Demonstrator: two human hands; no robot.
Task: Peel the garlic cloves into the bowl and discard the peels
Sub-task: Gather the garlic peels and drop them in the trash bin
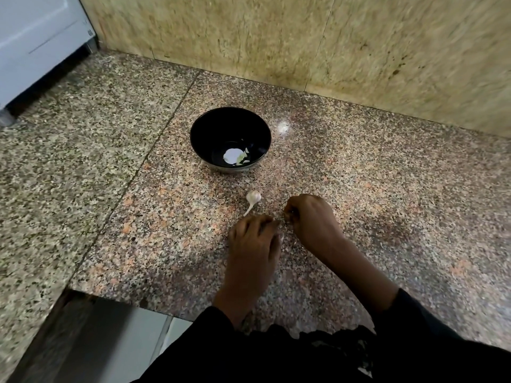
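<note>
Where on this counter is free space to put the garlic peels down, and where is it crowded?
Bare counter lies right of the bowl up to the wall, and left of the bowl across the seam. Crowded: between bowl and hands, where the garlic bulb sits near the left hand and right hand.

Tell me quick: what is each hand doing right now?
Left hand: fingers curled down on the countertop; any hold cannot be told.
Right hand: fingers curled, perhaps pinching something small; cannot be told.
</note>
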